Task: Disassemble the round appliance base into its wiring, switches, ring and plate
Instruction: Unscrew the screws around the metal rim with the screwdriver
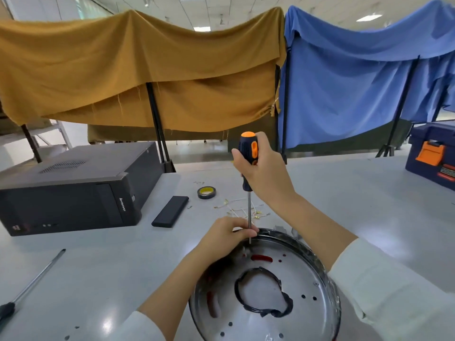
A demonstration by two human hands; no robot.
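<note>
Gripping screwdriver [249, 153] upright, right hand [264, 173]; left hand [225, 236] pinching shaft over base [317, 264].

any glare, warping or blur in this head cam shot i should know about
Head view: ceiling lights leave bright glare patches on the white table and sheen on the round metal base; the wide lens bows the frame edges, curving the cloth-draped rails; the left hand at the screwdriver shaft casts only a soft shadow; the corners look slightly smeared.
</note>
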